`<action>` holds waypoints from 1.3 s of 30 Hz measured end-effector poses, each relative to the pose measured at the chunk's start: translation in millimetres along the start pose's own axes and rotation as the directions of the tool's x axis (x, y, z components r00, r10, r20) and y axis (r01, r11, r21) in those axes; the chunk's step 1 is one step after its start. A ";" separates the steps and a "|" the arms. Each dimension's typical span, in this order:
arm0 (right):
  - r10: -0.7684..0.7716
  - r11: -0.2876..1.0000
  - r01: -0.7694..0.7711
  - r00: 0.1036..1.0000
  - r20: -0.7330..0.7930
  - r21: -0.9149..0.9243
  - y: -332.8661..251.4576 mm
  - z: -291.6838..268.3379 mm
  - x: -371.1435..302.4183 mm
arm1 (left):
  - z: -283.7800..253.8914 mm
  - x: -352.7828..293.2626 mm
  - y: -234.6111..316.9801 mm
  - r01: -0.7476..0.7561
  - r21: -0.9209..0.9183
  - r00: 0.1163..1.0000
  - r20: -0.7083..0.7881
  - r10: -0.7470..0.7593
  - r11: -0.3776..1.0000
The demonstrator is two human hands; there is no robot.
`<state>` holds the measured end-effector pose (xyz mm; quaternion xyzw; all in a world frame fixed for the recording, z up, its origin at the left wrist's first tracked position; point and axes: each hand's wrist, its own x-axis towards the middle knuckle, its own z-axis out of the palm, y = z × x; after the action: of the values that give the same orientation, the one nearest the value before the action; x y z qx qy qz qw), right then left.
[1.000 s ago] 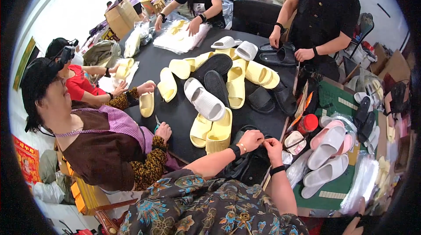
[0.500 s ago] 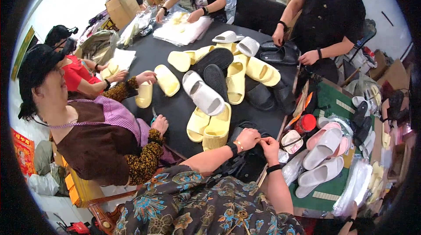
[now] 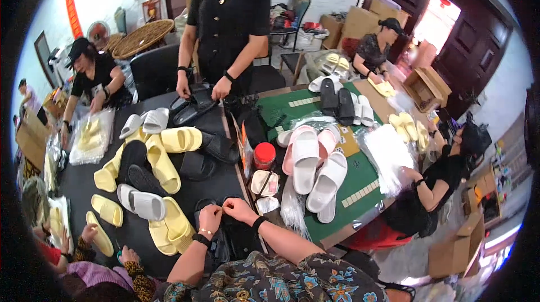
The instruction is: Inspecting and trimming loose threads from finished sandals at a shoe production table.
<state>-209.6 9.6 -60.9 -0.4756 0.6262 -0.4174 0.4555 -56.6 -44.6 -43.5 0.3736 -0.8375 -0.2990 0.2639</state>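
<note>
My left hand (image 3: pixel 210 217) and my right hand (image 3: pixel 238 211) meet at the near edge of the black table (image 3: pixel 126 265). Both have thumb and fingers pinched together, almost touching. Whatever is between them is too small to make out. Beneath them lie black slippers (image 3: pixel 229 237), partly covered by my hands and wrists. Just left of my left hand is a pair of yellow slippers (image 3: pixel 173 229), with a light grey slipper (image 3: pixel 143 203) beyond it. Past my right hand stand a cream container (image 3: pixel 264 183) and a red-lidded jar (image 3: pixel 264 154).
More yellow slippers (image 3: pixel 163 168) and black slippers (image 3: pixel 198 167) crowd the table. White slippers (image 3: pixel 328 181) over pink ones (image 3: pixel 328 143) sit on the green table (image 3: pixel 360 175) at right, beside clear bags (image 3: pixel 385 153). A co-worker opposite holds black slippers (image 3: pixel 194 106); others work around both tables.
The view has swung to the right, showing more of the green table and the co-workers there. My hands stay pinched close together over the black slippers.
</note>
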 end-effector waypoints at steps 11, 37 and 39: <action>-0.369 0.707 0.335 0.926 0.079 -0.622 -33.8 15.9 -65.5 | -111.6 -39.5 -23.4 0.213 0.419 0.969 -0.208 -0.135 0.883; -0.413 0.569 0.177 0.906 -0.093 -0.803 3.9 4.4 -115.5 | -150.7 -91.7 -45.1 0.138 0.312 0.921 0.310 -0.238 0.940; -0.486 0.524 0.192 0.868 -0.106 -0.830 5.8 -3.6 -113.6 | -156.1 -86.0 -32.4 0.188 0.327 0.918 0.276 -0.284 0.926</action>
<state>-199.3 121.9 -45.9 -0.6658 0.7041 -0.2468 -0.0073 112.5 -42.2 21.6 0.4547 -0.8522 -0.2574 0.0281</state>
